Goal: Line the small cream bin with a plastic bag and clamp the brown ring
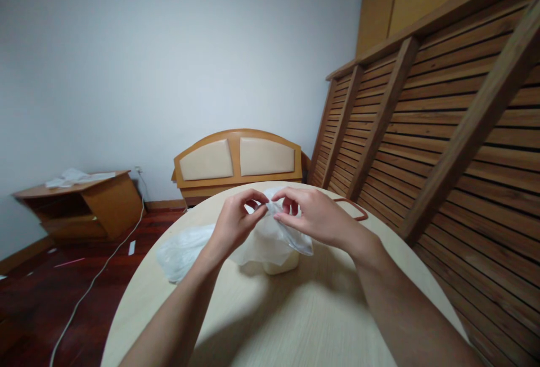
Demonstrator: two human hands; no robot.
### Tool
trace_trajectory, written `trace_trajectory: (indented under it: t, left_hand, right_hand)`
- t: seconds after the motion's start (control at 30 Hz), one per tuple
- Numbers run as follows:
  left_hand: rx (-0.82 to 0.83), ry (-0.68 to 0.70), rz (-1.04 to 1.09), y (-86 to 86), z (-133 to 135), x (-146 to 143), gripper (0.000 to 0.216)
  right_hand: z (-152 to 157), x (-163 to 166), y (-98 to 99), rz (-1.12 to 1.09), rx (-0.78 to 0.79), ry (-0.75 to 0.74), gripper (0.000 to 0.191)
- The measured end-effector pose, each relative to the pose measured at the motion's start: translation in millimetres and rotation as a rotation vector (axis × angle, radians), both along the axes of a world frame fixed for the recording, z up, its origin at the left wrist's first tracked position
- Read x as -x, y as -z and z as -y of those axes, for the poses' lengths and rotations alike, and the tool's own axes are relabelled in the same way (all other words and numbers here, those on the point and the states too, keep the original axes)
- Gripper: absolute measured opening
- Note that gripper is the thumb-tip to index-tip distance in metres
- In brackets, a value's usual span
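Near the far side of a round pale table [337,316], both hands work at a thin, whitish, see-through plastic bag [257,246]. My left hand [240,218] pinches its upper edge between thumb and fingers. Close beside it, my right hand [314,215] also has thumb and fingers closed on the film. The bag hangs down over a cream-coloured, rounded container [282,265], whose upper part is hidden. At the right, the bag's lower edge looks shiny. A second crumpled plastic bag [183,251] lies on the table beyond my left forearm.
A reddish-brown loop or frame [354,209] rests at the table's far right. Slatted wooden panels [422,119] lean close on the right. Behind stands a padded headboard [238,159]. Leftward are a low cabinet [109,204] and a white cable [101,277] on the floor.
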State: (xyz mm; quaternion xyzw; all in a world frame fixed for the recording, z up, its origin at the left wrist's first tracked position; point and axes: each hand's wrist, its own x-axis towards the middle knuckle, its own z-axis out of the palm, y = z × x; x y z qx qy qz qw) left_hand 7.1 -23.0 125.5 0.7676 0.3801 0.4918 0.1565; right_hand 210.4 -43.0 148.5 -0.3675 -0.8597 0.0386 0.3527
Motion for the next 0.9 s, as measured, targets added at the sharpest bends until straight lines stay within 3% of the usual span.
trace_trajectory:
  t: [0.27,0.67,0.9]
  left_hand:
    - [-0.003,0.034,0.010,0.1,5,-4,0.012]
    - [0.021,0.066,-0.042,-0.7,8,-5,0.012]
    - [0.023,0.045,-0.046,0.0,6,3,0.018]
  right_hand:
    - [0,0,-1.5,0.048,-0.035,0.026,0.008]
    - [-3,-3,2.3,0.140,-0.004,0.050,0.016]
    - [-7,-13,-1.0,0.042,-0.070,0.108,0.012]
